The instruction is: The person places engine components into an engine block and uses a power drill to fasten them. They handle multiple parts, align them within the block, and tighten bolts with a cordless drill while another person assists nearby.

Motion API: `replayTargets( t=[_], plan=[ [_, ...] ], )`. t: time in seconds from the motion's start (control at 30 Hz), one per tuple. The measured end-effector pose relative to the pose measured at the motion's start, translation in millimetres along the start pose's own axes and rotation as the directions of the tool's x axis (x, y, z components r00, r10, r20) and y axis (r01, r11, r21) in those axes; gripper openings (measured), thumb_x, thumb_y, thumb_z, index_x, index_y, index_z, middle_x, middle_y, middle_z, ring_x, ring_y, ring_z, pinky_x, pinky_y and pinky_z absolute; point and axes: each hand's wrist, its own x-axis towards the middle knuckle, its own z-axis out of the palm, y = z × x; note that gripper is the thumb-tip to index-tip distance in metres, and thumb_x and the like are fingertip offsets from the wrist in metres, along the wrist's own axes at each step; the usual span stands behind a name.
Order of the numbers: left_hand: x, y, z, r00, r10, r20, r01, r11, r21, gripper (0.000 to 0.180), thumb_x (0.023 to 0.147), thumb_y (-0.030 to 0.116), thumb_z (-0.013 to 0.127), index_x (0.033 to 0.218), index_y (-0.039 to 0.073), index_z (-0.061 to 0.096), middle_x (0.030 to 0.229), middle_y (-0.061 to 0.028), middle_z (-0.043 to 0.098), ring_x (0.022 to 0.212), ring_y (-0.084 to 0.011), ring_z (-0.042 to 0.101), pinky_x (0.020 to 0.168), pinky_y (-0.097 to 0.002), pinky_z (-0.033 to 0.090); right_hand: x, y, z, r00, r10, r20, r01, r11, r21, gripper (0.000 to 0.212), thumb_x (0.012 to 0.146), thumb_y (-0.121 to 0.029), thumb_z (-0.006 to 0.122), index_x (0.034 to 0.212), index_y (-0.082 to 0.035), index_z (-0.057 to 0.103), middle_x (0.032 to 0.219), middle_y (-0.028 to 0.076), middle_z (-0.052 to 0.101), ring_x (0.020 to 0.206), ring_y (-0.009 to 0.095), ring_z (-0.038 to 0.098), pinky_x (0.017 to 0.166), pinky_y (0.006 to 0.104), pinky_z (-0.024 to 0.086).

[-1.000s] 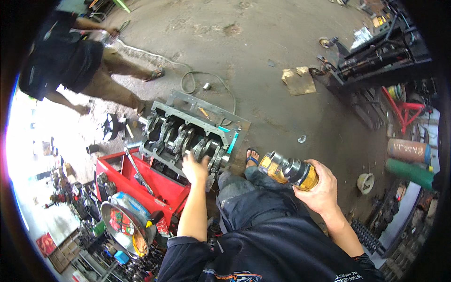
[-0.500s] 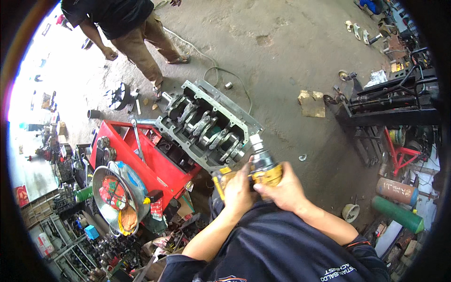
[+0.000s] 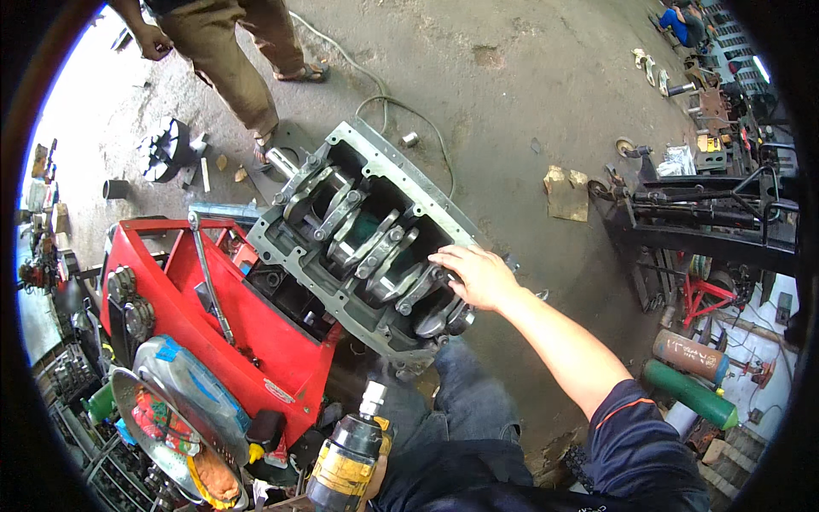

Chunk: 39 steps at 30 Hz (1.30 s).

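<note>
While the left hand (image 3: pixel 374 486) is wrapped round a yellow-and-black impact wrench (image 3: pixel 348 456), on the near side of the engine block (image 3: pixel 397 181) and apart from it, the right hand (image 3: pixel 478 277) reaches over the block's right end; its fingers are loosely spread and slightly bent, just over the last bearing caps (whether the tips press on metal, I cannot tell); the crankshaft (image 3: pixel 343 249) lies lengthwise in the block, mostly to the left of those fingers; the wrench's silver socket (image 3: pixel 373 399) points up toward the block without touching it; a red metal stand (image 3: pixel 175 294) is just left of the block; beyond the block are a co-worker's legs (image 3: pixel 229 72) and a looping cable (image 3: pixel 446 162).
</note>
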Motion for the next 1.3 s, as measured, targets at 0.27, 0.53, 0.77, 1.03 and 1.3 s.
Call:
replayTargets(
  t=[0.27,0.53,0.77,1.03,1.3],
  plan=[
    [15,-30,-6,0.996,-0.037,0.078,0.035,0.999,0.025,0.041,0.095,0.032,0.066,0.131,0.014,0.063,0.130,-0.0075,0.067,0.123,-0.0309,0.059,0.104,-0.0505,0.043,37,16,17,0.985,-0.058,0.165,0.095,0.969,-0.227,0.025,0.091,-0.021,0.063,0.114,-0.018,0.071,0.105,0.001,0.070,0.099,0.026,0.069,0.088,0.0402,0.057],
    [58,-31,-13,0.987,-0.049,0.154,0.032,0.993,0.110,0.039,0.095,0.029,0.065,0.130,0.012,0.062,0.131,-0.0102,0.064,0.122,-0.0342,0.056,0.104,-0.0514,0.041,45,10,9,0.970,-0.084,0.226,0.147,0.949,-0.277,0.018,0.089,-0.015,0.063,0.106,-0.016,0.069,0.104,0.002,0.070,0.098,0.026,0.070,0.083,0.0415,0.059],
    [106,-38,-18,0.979,0.205,0.007,-0.203,0.965,0.163,0.016,0.093,0.018,0.066,0.105,0.009,0.071,0.105,-0.0128,0.071,0.100,-0.0366,0.066,0.086,-0.0498,0.051,26,-5,-11,0.995,0.012,-0.094,-0.008,0.999,0.038,0.048,0.086,-0.004,0.061,0.131,-0.017,0.065,0.123,0.009,0.067,0.108,0.029,0.070,0.088,0.0416,0.059],
    [187,20,-24,0.971,-0.205,-0.123,0.205,0.979,-0.012,0.029,0.088,0.008,0.072,0.116,0.000,0.068,0.106,-0.0131,0.073,0.098,-0.0258,0.072,0.089,-0.0392,0.056,-1,-111,33,0.899,0.402,0.175,-0.281,0.220,0.934,0.024,0.103,-0.023,0.065,0.124,-0.011,0.070,0.105,0.000,0.073,0.081,0.009,0.064,0.071,0.0263,0.054],
    [232,39,-25,0.990,-0.099,0.098,0.056,0.930,0.364,0.033,0.083,0.006,0.071,0.115,0.000,0.067,0.106,-0.0191,0.072,0.101,-0.0360,0.070,0.090,-0.0436,0.055,53,-154,90,0.796,0.192,0.573,-0.176,-0.833,0.525,0.071,0.097,-0.071,0.057,0.131,-0.009,0.062,0.108,0.002,0.060,0.095,0.014,0.059,0.081,0.0303,0.052]
  ],
)
